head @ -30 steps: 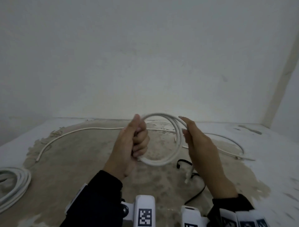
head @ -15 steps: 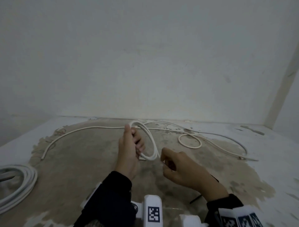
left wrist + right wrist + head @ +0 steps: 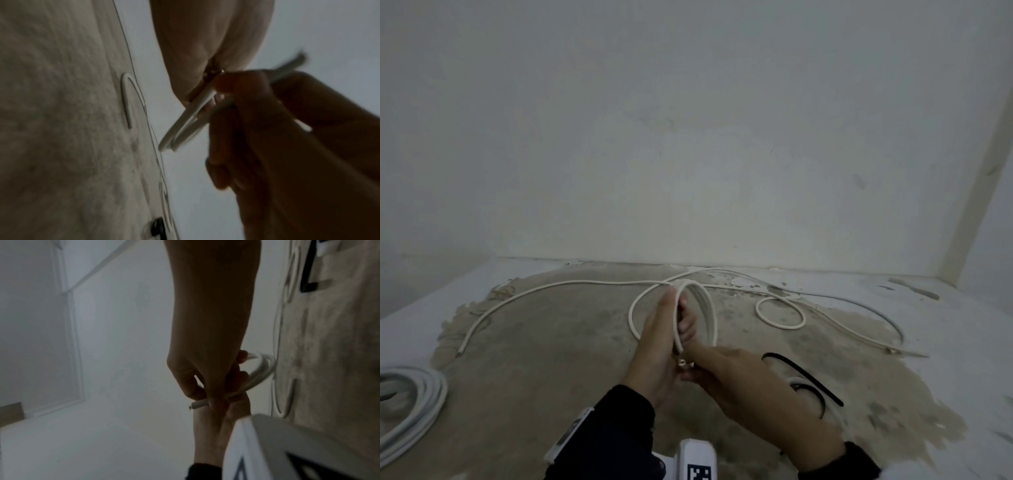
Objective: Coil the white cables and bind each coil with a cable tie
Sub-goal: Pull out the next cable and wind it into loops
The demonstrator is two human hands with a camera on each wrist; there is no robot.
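My left hand (image 3: 681,325) grips a small upright coil of white cable (image 3: 709,308) over the floor, fingers curled through its loops. Just below it, my right hand (image 3: 690,371) pinches the cable at the bottom of the coil, where a short cut end (image 3: 198,405) sticks out. The right wrist view shows the right hand (image 3: 207,395) closed on that strand. In the left wrist view the left hand (image 3: 226,104) wraps the coil (image 3: 180,129). The rest of the cable (image 3: 534,291) trails left across the floor. Black cable ties (image 3: 804,377) lie to the right of my right hand.
Another white cable coil (image 3: 417,401) lies at the far left edge. A small loop (image 3: 779,313) and long strands of white cable run over the floor at the right. The wall (image 3: 688,171) rises close behind the bare concrete patch.
My right hand left the coil's right side, dipped toward the floor, then came back under the coil. Both hands sank lower, and a new wide loop stands left of my left hand.
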